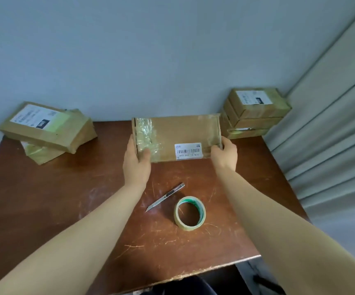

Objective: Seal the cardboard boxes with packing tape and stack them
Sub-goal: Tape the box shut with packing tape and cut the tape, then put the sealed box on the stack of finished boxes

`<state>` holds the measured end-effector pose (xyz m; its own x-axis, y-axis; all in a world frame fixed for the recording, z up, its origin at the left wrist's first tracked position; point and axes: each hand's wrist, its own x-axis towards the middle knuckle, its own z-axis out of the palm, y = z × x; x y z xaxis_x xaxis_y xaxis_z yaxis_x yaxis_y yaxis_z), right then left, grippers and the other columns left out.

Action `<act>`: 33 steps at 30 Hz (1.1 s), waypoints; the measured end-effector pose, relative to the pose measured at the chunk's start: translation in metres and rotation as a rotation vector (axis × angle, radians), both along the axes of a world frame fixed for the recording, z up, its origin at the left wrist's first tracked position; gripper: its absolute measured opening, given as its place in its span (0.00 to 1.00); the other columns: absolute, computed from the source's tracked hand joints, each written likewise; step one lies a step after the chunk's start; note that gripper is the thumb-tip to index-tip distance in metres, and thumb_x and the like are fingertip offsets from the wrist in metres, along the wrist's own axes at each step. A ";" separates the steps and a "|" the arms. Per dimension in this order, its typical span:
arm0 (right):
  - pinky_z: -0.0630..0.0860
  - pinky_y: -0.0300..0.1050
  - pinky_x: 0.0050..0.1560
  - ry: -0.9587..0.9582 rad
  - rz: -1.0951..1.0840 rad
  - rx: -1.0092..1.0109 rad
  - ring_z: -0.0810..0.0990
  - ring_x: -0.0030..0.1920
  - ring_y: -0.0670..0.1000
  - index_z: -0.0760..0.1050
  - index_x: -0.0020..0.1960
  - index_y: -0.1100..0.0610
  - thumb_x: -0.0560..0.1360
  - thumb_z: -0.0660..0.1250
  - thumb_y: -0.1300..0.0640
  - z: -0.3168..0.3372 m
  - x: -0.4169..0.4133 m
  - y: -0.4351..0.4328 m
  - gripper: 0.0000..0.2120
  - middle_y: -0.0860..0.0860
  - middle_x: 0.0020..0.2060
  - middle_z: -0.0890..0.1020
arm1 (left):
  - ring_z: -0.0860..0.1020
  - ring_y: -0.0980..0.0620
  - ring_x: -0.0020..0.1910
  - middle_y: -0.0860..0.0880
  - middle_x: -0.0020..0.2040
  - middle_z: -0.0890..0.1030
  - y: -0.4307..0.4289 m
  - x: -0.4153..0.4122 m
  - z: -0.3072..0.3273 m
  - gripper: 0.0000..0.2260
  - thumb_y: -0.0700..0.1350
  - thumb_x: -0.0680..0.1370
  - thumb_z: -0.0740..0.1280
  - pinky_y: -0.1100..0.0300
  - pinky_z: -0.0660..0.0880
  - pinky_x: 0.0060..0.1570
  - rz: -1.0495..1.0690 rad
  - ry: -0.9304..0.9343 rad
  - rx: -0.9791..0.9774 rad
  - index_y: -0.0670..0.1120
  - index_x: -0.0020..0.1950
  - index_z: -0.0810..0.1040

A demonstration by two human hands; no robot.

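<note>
Cardboard box (178, 133), crinkled tape (145, 135), seemingly sealed

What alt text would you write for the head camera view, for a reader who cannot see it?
A person's left hand and right hand grip the ends of a taped cardboard box at a scratched brown table. A utility knife and a tape roll lie nearer the camera; other boxes are piled far left, a stack far right.
</note>
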<state>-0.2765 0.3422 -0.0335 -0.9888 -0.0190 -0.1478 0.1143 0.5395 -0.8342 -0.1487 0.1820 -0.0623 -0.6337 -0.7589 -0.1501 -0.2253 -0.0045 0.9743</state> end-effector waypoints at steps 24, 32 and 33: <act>0.69 0.36 0.54 0.135 -0.057 -0.331 0.76 0.53 0.47 0.71 0.67 0.54 0.75 0.62 0.64 0.047 -0.222 0.174 0.21 0.44 0.51 0.76 | 0.76 0.49 0.53 0.50 0.51 0.77 0.185 -0.233 0.064 0.13 0.42 0.81 0.59 0.59 0.68 0.49 0.195 -0.018 -0.051 0.44 0.65 0.72; 0.66 0.33 0.50 0.139 -0.090 -0.273 0.75 0.54 0.47 0.72 0.66 0.56 0.76 0.62 0.66 0.048 -0.282 0.217 0.19 0.46 0.50 0.75 | 0.74 0.49 0.50 0.49 0.54 0.77 0.214 -0.308 0.069 0.15 0.38 0.78 0.59 0.57 0.69 0.50 0.097 -0.073 -0.141 0.46 0.64 0.74; 0.66 0.34 0.51 0.142 -0.079 -0.252 0.75 0.55 0.48 0.72 0.66 0.57 0.76 0.62 0.66 0.047 -0.288 0.220 0.19 0.48 0.52 0.76 | 0.75 0.49 0.49 0.51 0.50 0.77 0.217 -0.314 0.070 0.14 0.38 0.78 0.59 0.57 0.69 0.49 0.092 -0.068 -0.147 0.46 0.62 0.74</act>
